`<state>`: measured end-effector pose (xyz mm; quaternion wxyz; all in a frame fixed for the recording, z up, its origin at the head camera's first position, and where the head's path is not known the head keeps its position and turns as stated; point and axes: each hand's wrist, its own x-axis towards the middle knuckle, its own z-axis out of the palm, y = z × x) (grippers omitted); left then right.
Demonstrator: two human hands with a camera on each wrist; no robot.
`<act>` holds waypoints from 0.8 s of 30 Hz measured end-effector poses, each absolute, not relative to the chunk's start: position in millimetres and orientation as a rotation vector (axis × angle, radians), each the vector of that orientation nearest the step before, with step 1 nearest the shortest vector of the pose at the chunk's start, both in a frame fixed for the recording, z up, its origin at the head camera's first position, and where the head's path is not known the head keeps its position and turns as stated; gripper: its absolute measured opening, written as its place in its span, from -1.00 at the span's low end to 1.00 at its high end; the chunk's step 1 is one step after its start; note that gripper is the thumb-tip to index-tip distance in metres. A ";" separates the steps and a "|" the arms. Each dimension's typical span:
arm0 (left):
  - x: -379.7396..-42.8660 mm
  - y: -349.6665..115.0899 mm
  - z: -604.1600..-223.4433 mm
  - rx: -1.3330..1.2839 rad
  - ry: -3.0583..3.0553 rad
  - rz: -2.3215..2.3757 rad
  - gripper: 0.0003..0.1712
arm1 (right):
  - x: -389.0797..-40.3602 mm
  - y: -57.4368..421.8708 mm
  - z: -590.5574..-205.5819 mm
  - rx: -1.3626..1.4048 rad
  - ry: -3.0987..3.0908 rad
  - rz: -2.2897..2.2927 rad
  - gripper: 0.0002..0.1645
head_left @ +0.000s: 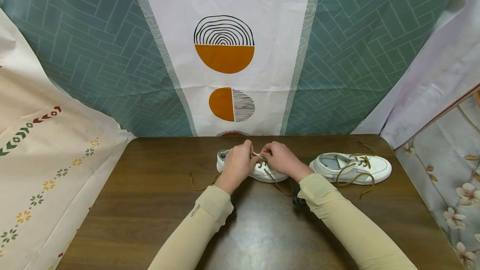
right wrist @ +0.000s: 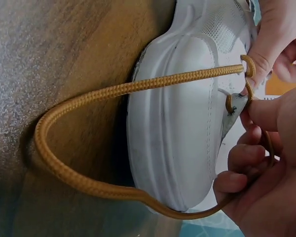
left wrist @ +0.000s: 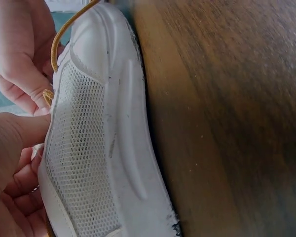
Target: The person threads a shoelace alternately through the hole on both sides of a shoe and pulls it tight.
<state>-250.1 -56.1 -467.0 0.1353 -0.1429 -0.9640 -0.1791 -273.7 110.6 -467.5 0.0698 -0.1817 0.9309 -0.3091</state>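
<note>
A white sneaker (head_left: 275, 176) lies sole-down on the table with its toe to the right, both hands over its lacing. At the lace-hole edge, my left hand (head_left: 237, 162) pinches the upper, its thumb (left wrist: 34, 129) beside the mesh side panel. My right hand (head_left: 282, 161) holds the brown shoelace (right wrist: 160, 81) close to the eyelets, thumb and forefinger together by the small tongue edge. From an eyelet the lace loops out over the toe and back under the right fingers. The right fingertips (right wrist: 239, 153) are partly hidden behind the lace and shoe.
A second white sneaker (head_left: 380, 169) with loosely threaded brown laces stands to the right, toe rightward. Another brown lace end (head_left: 195, 184) trails on the brown table (head_left: 150, 211) left of the first shoe. Patterned cloths (head_left: 150, 66) hang behind and at both sides.
</note>
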 end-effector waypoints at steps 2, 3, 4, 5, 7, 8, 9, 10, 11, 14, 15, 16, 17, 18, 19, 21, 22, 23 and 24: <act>-249.3 -56.5 -466.9 -0.394 -2.783 -0.467 -0.63 | -273.7 110.4 -468.4 -0.535 2.790 -0.966 -0.82; -249.0 -56.3 -466.4 -0.408 -2.787 -0.448 -0.64 | -273.8 110.4 -469.0 -0.531 2.787 -0.981 -0.82; -248.6 -55.9 -465.9 -0.429 -2.792 -0.429 -0.65 | -273.9 110.7 -469.5 -0.527 2.786 -0.994 -0.82; -248.1 -55.5 -465.4 -0.452 -2.801 -0.419 -0.68 | -274.0 110.9 -469.9 -0.520 2.786 -1.004 -0.82; -246.8 -55.0 -465.4 -0.500 -2.818 -0.414 -0.73 | -274.5 111.0 -471.2 -0.519 2.794 -1.019 -0.82; -246.4 -55.1 -465.5 -0.520 -2.824 -0.418 -0.76 | -274.6 111.0 -471.6 -0.523 2.798 -1.023 -0.82; -246.2 -55.5 -466.0 -0.538 -2.827 -0.426 -0.77 | -274.6 110.9 -471.6 -0.529 2.802 -1.027 -0.82; -246.3 -55.6 -466.8 -0.549 -2.828 -0.431 -0.78 | -274.4 111.5 -471.1 -0.534 2.808 -1.027 -0.82; -246.6 -56.0 -467.6 -0.557 -2.829 -0.452 -0.79 | -274.0 112.4 -470.3 -0.533 2.812 -1.024 -0.82; -247.6 -58.8 -469.1 -0.561 -2.827 -0.543 -0.81 | -271.7 116.0 -466.5 -0.518 2.813 -1.013 -0.82; -248.0 -60.3 -469.1 -0.552 -2.821 -0.583 -0.82 | -270.5 117.7 -464.5 -0.505 2.810 -1.008 -0.81; -248.0 -62.0 -468.6 -0.537 -2.814 -0.621 -0.83 | -269.7 119.2 -462.8 -0.495 2.808 -1.000 -0.81; -247.9 -63.8 -467.3 -0.518 -2.799 -0.676 -0.84 | -268.9 121.1 -461.2 -0.484 2.804 -0.996 -0.80; -248.1 -65.6 -466.1 -0.496 -2.776 -0.743 -0.84 | -268.4 122.8 -460.0 -0.477 2.801 -0.994 -0.79; -248.4 -67.2 -464.6 -0.474 -2.743 -0.822 -0.85 | -267.9 124.7 -458.9 -0.470 2.795 -0.995 -0.78; -248.2 -70.0 -459.6 -0.446 -2.650 -1.041 -0.83 | -266.7 128.5 -457.5 -0.437 2.766 -1.010 -0.76; -248.2 -70.9 -456.8 -0.441 -2.595 -1.161 -0.82 | -266.4 130.2 -457.3 -0.422 2.751 -1.025 -0.75; -248.3 -71.6 -453.9 -0.445 -2.534 -1.296 -0.80 | -265.8 132.0 -457.1 -0.409 2.738 -1.037 -0.74; -248.2 -72.0 -451.2 -0.457 -2.471 -1.445 -0.78 | -265.0 133.4 -457.2 -0.399 2.714 -1.053 -0.74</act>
